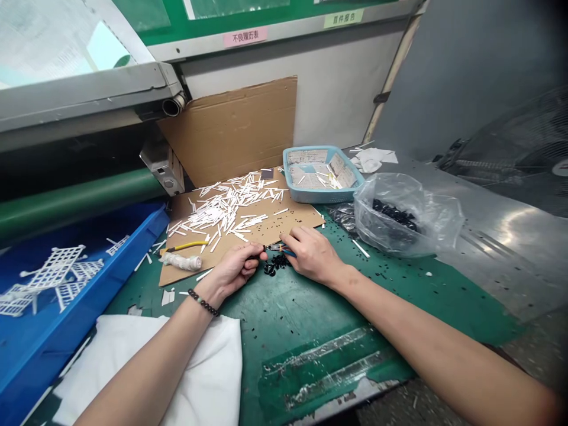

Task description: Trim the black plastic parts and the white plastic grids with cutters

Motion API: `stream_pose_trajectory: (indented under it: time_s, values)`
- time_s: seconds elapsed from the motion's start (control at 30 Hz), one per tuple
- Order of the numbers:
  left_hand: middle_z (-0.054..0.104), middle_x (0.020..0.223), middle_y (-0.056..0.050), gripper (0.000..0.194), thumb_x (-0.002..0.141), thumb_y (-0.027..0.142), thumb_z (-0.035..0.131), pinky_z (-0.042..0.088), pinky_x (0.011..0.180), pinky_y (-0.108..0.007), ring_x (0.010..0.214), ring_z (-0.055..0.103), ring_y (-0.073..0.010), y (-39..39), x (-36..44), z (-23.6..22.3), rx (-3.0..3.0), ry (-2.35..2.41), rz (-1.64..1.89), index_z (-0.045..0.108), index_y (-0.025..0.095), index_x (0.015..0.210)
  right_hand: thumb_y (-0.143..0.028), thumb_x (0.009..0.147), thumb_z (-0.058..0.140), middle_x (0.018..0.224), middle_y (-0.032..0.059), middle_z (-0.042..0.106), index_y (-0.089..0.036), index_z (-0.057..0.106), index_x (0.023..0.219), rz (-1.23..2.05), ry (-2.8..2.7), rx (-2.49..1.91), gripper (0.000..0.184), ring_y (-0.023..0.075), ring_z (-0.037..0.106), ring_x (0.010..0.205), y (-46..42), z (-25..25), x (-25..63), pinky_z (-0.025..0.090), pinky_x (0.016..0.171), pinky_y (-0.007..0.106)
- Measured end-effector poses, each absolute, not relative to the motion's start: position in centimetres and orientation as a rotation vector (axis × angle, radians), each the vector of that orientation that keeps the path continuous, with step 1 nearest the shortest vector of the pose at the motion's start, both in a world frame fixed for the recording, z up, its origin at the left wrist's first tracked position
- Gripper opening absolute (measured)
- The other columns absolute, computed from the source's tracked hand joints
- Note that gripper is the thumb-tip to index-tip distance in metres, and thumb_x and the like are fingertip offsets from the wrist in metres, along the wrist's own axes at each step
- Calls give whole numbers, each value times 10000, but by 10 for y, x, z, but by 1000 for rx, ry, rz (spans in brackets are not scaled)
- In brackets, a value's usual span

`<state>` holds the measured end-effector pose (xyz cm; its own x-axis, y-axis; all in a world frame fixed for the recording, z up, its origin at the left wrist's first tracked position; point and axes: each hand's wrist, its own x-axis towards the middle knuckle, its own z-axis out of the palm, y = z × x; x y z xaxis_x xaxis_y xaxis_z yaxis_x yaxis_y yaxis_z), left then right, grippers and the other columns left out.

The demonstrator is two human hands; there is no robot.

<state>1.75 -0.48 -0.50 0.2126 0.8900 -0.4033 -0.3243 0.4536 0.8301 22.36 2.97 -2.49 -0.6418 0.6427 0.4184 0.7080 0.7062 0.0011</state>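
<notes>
My left hand [237, 267], with a dark beaded bracelet at the wrist, is closed in a pinch on a small black part [262, 248]. Opposite it, my right hand [313, 254] grips a blue-handled tool [288, 252], which looks like small cutters; its tip meets the black part. Fingers cover most of the tool. Just below the two hands lies a little heap of black pieces [276, 264] on the green mat [284, 319]. Behind them, many thin white strips [226, 204] are spread over a flat cardboard sheet [288, 219].
A blue basket [322, 196] lined with newspaper holds some strips. To its right sits a clear plastic bag [399, 236] of black parts. At left are a blue bin [66, 331] with white lattice frames, a white cloth [208, 373], a wrapped white roll [181, 261] and a yellow-handled tool [190, 244].
</notes>
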Motion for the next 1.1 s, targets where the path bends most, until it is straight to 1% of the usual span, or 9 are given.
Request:
stream_pose_trajectory:
  time_s: [0.1, 0.33, 0.57, 0.7, 0.93, 1.0, 1.1]
  values:
    - [575, 693, -1, 157, 750, 213, 695, 179, 367, -111, 420, 306, 19, -7, 20, -5, 709, 1022, 927, 586, 99, 742, -206, 847, 609, 899, 86, 577, -146, 622, 1029, -241, -2535, -1038, 193, 222, 470, 836, 29, -24, 222, 347, 747, 321]
    - [519, 594, 33, 198, 713, 242, 724, 167, 369, -123, 406, 277, 18, -10, 23, -4, 722, 1035, 957, 603, 91, 676, -213, 859, 586, 912, 93, 579, -139, 618, 1061, -274, -2550, -1045, 217, 227, 461, 839, 28, -23, 222, 330, 756, 325]
    - [502, 564, 40, 198, 727, 248, 713, 159, 367, -130, 406, 280, 8, -9, 24, -7, 738, 1057, 962, 591, 102, 672, -205, 849, 588, 914, 95, 574, -147, 614, 1049, -252, -2536, -1091, 210, 238, 463, 874, 26, -22, 221, 318, 750, 329]
    - [516, 586, 33, 195, 726, 241, 710, 166, 368, -127, 413, 289, 9, -9, 24, -7, 734, 1065, 979, 585, 100, 676, -212, 849, 589, 908, 92, 570, -151, 612, 1052, -256, -2531, -1095, 213, 237, 461, 873, 27, -23, 221, 311, 750, 328]
    - [417, 478, 66, 199, 758, 243, 677, 157, 367, -132, 391, 255, -3, -11, 25, -4, 737, 1088, 918, 566, 113, 656, -202, 885, 529, 903, 98, 581, -141, 607, 1069, -376, -2575, -1078, 208, 246, 465, 870, 23, -19, 219, 302, 751, 339]
    - [434, 491, 60, 209, 761, 247, 678, 153, 367, -133, 390, 258, 0, -12, 25, -4, 737, 1093, 906, 563, 111, 653, -172, 900, 490, 889, 95, 590, -141, 613, 1037, -429, -2585, -1068, 188, 238, 471, 835, 23, -21, 219, 301, 728, 341]
    - [489, 552, 38, 210, 752, 250, 687, 158, 369, -133, 399, 280, 7, -13, 28, -3, 754, 1102, 914, 566, 105, 659, -123, 898, 463, 840, 80, 602, -152, 622, 935, -451, -2589, -1079, 166, 213, 483, 768, 22, -27, 217, 292, 670, 331]
